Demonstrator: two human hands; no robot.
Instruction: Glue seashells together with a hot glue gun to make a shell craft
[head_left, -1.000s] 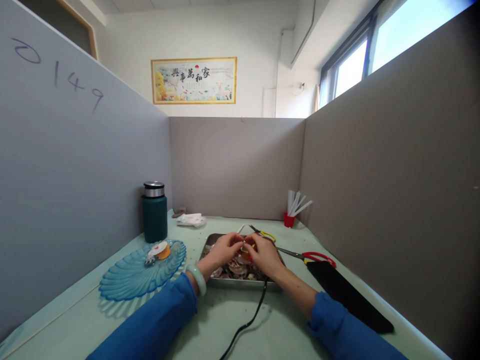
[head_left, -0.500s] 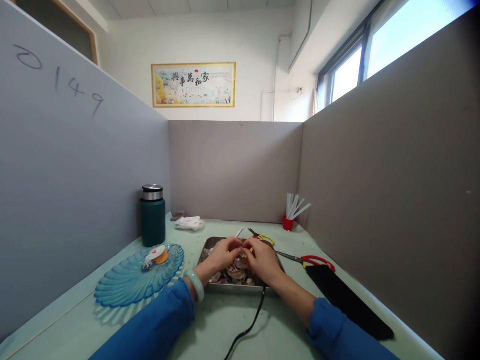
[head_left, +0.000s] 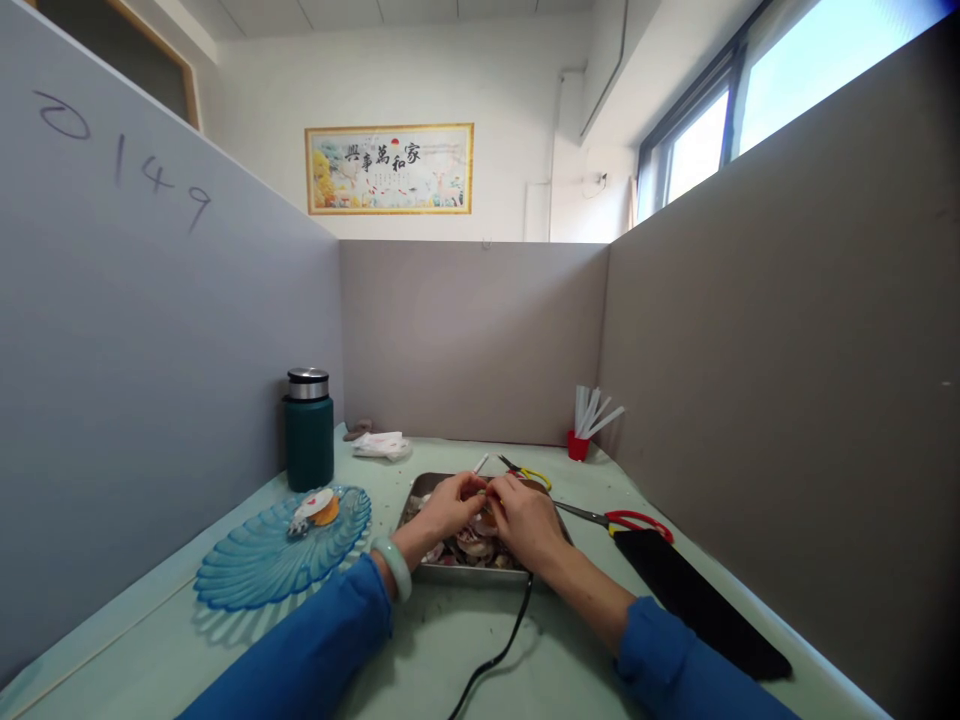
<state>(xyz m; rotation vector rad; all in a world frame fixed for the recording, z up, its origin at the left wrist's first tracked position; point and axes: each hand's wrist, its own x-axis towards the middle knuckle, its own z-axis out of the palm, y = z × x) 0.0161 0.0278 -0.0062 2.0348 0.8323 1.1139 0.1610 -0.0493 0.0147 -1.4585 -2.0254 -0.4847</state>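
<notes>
Over a metal tray, my left hand and my right hand meet fingertip to fingertip. Both have their fingers closed in a pinch. Whatever lies between the fingertips is too small and too covered to name. Below them the tray holds a heap of shells, part of it hidden by my hands. A black cable runs from the tray's front edge toward me.
To the left are a blue scalloped glass plate bearing small pieces, and a dark green bottle. Yellow-handled pliers, red-handled scissors, a black flat strip and a red cup of white sticks lie right. Partitions enclose the table.
My right fingers have curled in slightly, and the small piece glimpsed between the fingertips is now more covered. The view has shifted very slightly; the tray and other objects stay put.
</notes>
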